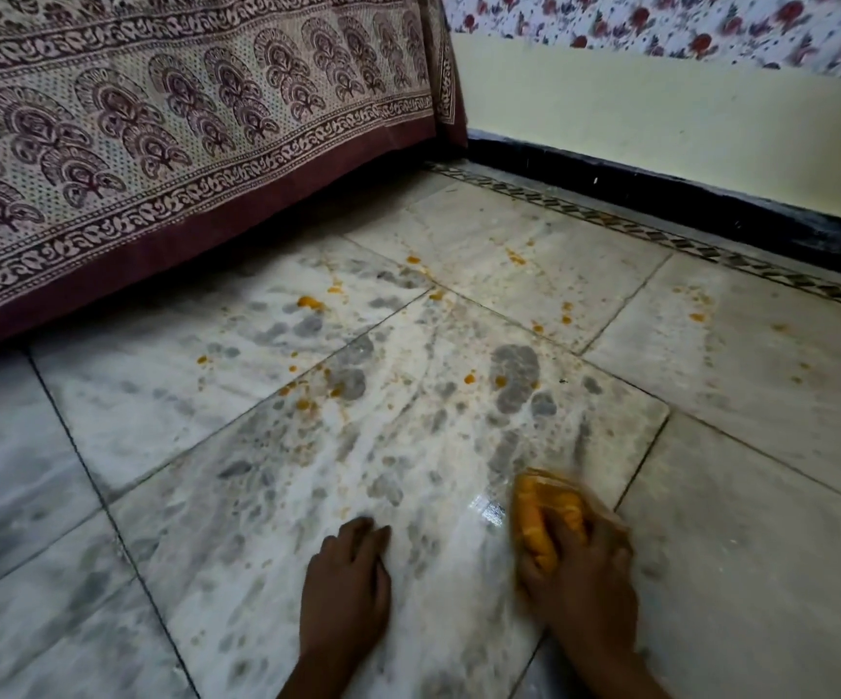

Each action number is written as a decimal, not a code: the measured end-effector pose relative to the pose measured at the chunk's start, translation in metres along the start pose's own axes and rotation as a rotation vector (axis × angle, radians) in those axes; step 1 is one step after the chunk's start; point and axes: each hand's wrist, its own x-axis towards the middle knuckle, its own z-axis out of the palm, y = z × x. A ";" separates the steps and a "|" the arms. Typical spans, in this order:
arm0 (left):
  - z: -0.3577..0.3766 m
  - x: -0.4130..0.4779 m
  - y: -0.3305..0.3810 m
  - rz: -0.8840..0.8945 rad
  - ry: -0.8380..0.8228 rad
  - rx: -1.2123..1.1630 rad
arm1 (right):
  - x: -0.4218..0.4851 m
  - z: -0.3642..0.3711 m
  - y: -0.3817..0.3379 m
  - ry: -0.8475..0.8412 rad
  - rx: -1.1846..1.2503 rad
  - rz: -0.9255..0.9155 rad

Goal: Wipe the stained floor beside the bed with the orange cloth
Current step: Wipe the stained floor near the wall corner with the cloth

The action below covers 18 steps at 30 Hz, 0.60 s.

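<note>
My right hand (582, 572) grips the one orange cloth (547, 517) on the near marble floor (206, 496), my left hand (350, 572) flat beside it, orange splatters (307, 302) farther off by the bedsheet (156, 143).

Floor tiles (741, 572): white-grey marble with darker grey veining, dark grout lines, grey smudges. Stains (309, 302): orange-yellow spots and splatter, densest toward 12 o'clock of the cloth. Orange cloth (542, 517): orange-yellow, plain, blurred. Bedspread (156, 118): cream ground, maroon block-printed fan or paisley motifs, scrolling leaf bands, solid maroon hem. Floor border strip (610, 224): black-and-pale diamond pattern. Skirting (660, 194): black. Wall (660, 108): pale yellow. Fabric (711, 22) at 1 o'clock: white with red flowers, possibly a curtain.
</note>
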 end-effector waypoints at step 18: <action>0.021 0.053 0.023 0.046 0.007 -0.024 | 0.096 -0.008 0.020 0.049 -0.174 -0.107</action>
